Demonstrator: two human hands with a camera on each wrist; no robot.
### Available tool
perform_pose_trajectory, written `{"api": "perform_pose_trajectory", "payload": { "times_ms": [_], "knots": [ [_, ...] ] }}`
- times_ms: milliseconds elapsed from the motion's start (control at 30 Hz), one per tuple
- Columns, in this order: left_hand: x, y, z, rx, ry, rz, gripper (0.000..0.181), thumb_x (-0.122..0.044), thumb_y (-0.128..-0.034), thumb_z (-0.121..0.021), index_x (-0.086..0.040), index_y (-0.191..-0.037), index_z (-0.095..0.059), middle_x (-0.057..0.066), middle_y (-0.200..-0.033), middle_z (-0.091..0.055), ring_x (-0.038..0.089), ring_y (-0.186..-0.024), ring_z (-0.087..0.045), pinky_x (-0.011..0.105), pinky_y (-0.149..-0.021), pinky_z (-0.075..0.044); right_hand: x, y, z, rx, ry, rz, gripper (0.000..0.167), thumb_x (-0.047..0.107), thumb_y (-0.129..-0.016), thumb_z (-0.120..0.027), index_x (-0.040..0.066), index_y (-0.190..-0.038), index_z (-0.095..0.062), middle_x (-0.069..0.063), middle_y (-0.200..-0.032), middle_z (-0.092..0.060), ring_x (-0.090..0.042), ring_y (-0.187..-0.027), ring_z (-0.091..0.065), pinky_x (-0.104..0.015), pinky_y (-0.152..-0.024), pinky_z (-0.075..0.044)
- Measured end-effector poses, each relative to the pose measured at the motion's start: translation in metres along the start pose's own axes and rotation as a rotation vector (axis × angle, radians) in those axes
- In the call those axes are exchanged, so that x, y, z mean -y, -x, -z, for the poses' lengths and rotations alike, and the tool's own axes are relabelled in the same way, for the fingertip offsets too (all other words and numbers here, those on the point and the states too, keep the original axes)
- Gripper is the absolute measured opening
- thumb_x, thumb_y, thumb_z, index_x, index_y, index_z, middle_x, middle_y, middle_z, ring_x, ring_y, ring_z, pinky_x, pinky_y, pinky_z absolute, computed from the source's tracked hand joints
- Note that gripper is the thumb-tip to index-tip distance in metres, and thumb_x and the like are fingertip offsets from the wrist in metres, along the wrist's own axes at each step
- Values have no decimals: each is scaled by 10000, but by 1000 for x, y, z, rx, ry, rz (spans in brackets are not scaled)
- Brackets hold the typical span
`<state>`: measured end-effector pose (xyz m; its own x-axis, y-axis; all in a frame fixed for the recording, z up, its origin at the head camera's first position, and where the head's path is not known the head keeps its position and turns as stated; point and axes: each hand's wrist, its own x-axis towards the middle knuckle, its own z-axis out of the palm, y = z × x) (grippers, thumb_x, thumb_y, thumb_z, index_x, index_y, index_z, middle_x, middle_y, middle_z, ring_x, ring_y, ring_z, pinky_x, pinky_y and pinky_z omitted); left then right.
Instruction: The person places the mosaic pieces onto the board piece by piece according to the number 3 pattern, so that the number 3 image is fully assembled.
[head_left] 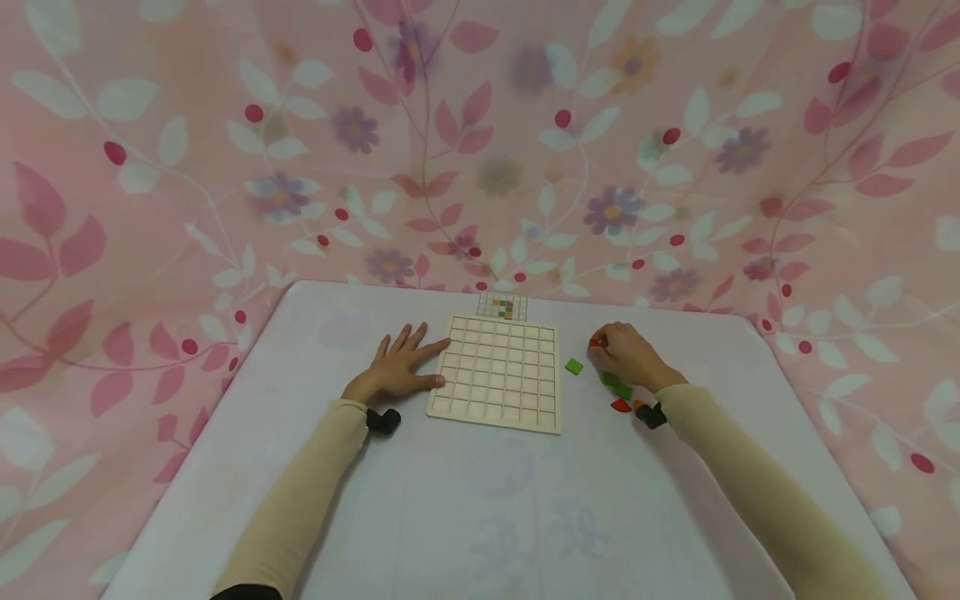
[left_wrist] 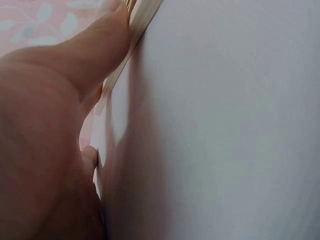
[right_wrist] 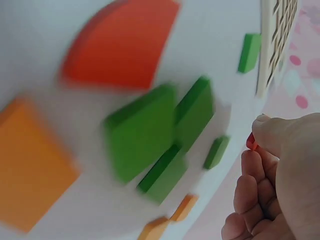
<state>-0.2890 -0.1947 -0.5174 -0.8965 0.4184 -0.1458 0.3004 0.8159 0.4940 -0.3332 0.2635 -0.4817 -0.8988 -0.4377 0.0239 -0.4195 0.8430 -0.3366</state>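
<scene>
A pale gridded board (head_left: pixel 498 371) lies on the white table, its squares bare. At its left edge my left hand (head_left: pixel 396 369) is spread, thumb and index finger touching the rim; in the left wrist view the thumb (left_wrist: pixel 100 47) lies against the board's side. To the right of the board, my right hand (head_left: pixel 628 357) pinches a small red piece (right_wrist: pixel 251 142) between thumb and fingertips. A green square (head_left: pixel 574 366) lies between the board and that hand. Near the right wrist are more green pieces (right_wrist: pixel 142 132), a red quarter-round piece (right_wrist: pixel 125 47) and orange pieces (right_wrist: pixel 32 167).
Behind the board's far edge stands or lies a small card (head_left: pixel 502 307) with a grid and coloured squares; which, I cannot tell. A pink floral cloth (head_left: pixel 495 175) hangs behind the table. The white tabletop (head_left: pixel 465 508) extends toward me.
</scene>
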Motion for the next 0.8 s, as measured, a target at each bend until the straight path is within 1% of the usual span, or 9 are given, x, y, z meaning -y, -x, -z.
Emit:
{"api": "perform_pose_trajectory", "payload": {
  "times_ms": [167, 267, 367, 500, 633, 800],
  "knots": [
    [5, -3, -5, 0, 8, 13, 873, -669, -957, -652, -341, -1686, -302, 140, -1800, 28, 422, -1650, 129, 698, -1269, 133, 18, -13, -5, 31, -13, -6, 324, 230, -1065, -650, -41, -1243, -663, -195, -1159, -676, -366, -1129, -610, -518, -978, -543],
    [7, -5, -8, -8, 10, 24, 874, -657, -952, -665, -362, -1686, -292, 104, -1804, 40, 392, -1654, 141, 673, -1276, 143, 26, -24, -10, 36, -16, 14, 326, 239, -1064, -659, -38, -1236, -666, -181, -1151, -677, -355, -1129, -609, -496, -967, -542],
    [2, -1, -5, -14, 8, 35, 859, -617, -959, -686, -354, -1683, -305, 114, -1803, 23, 406, -1654, 125, 687, -1275, 129, 34, -36, -16, 43, -12, 43, 324, 251, -1063, -667, -30, -1224, -672, -169, -1136, -676, -338, -1108, -612, -475, -948, -547],
    [-6, 3, 0, -16, -6, 47, 844, -585, -965, -703, -337, -1678, -327, 135, -1800, -4, 430, -1652, 92, 706, -1274, 100, 49, -48, -21, 69, -13, 42, 330, 270, -1064, -670, -15, -1231, -671, -155, -1147, -675, -314, -1109, -611, -458, -961, -549],
    [-6, 3, -1, -22, -2, 46, 841, -587, -963, -705, -343, -1676, -332, 131, -1800, -4, 427, -1653, 91, 703, -1276, 101, 62, -57, -26, 76, -12, 49, 327, 272, -1069, -663, -6, -1241, -663, -146, -1157, -669, -304, -1124, -602, -459, -980, -544],
    [-7, 3, -4, -36, 6, 47, 844, -588, -956, -712, -336, -1672, -344, 138, -1799, -16, 431, -1652, 83, 707, -1275, 93, 70, -67, -34, 82, -38, 79, 306, 264, -1072, -660, 3, -1231, -672, -147, -1189, -679, -291, -1125, -626, -443, -994, -558]
  ]
}}
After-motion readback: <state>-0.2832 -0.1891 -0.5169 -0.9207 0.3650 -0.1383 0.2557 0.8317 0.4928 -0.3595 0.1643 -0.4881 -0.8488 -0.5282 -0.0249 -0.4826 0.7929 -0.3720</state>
